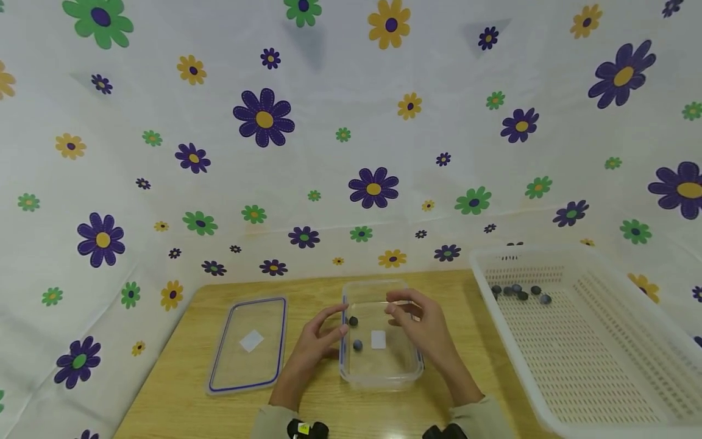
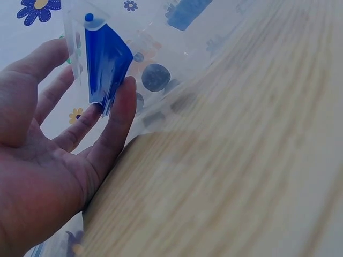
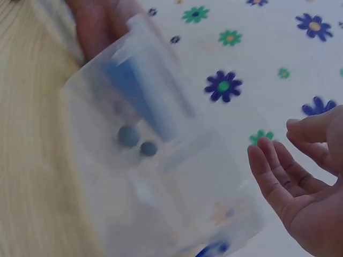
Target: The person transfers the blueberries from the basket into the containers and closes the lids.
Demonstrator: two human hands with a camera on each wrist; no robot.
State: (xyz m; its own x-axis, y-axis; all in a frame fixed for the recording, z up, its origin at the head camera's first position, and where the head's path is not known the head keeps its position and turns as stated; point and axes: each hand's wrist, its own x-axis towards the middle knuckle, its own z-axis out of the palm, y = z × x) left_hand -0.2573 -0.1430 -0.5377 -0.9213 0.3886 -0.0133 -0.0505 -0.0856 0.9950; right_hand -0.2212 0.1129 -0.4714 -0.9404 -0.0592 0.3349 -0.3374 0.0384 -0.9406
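Note:
A clear plastic food container (image 1: 378, 384) with a white label inside stands on the table. Two small dark blue-grey balls (image 1: 358, 346) lie near its left wall. My left hand (image 1: 314, 344) is at the container's left side, fingers spread and gently bent. In the left wrist view its fingertips are right at a blue-lined side flap (image 2: 107, 61), with a dark ball (image 2: 156, 78) visible through the wall. My right hand (image 1: 425, 326) hovers over the right rim, fingers loosely curved. The right wrist view shows nothing between that hand's fingers (image 3: 268, 174).
Left of the container lies a clear lid (image 1: 236, 372) with a blue seal and a white label. A large white perforated basket (image 1: 510, 347) stands at the right, with several dark balls (image 1: 523, 296) near its far left corner. A flower-printed sheet (image 1: 329, 164) hangs behind the wooden table (image 1: 175, 378).

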